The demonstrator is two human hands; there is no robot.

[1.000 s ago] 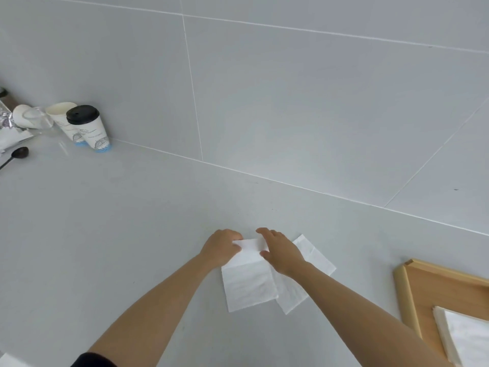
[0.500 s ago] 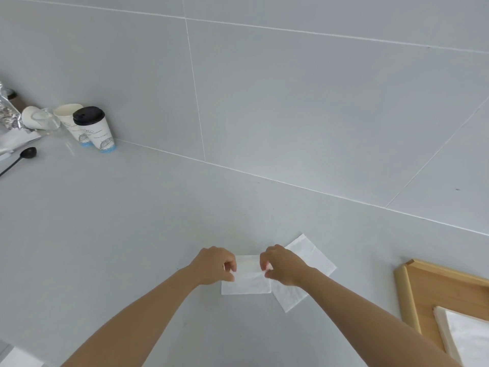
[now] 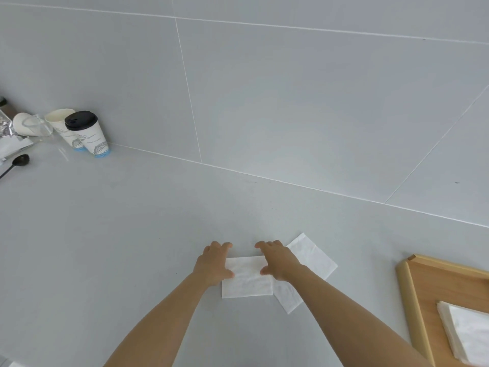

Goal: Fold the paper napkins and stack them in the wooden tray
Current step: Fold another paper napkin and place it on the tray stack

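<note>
A white paper napkin (image 3: 247,282), folded in half into a rectangle, lies flat on the grey counter. My left hand (image 3: 214,263) presses its left end with fingers spread. My right hand (image 3: 277,260) presses its right end the same way. Under the folded one, to the right, lies a second unfolded napkin (image 3: 312,260), turned at an angle. The wooden tray (image 3: 412,295) stands at the lower right, and a stack of folded napkins (image 3: 468,332) rests inside it.
At the far left by the tiled wall stand a paper cup with a black lid (image 3: 88,135), an open paper cup (image 3: 60,123), a white mug (image 3: 25,124) and crumpled foil (image 3: 6,131). A black spoon (image 3: 18,162) lies near them.
Both hands pinched the napkin's far edge, brought it over toward me to fold it in half, and now rest flat on the folded piece.
</note>
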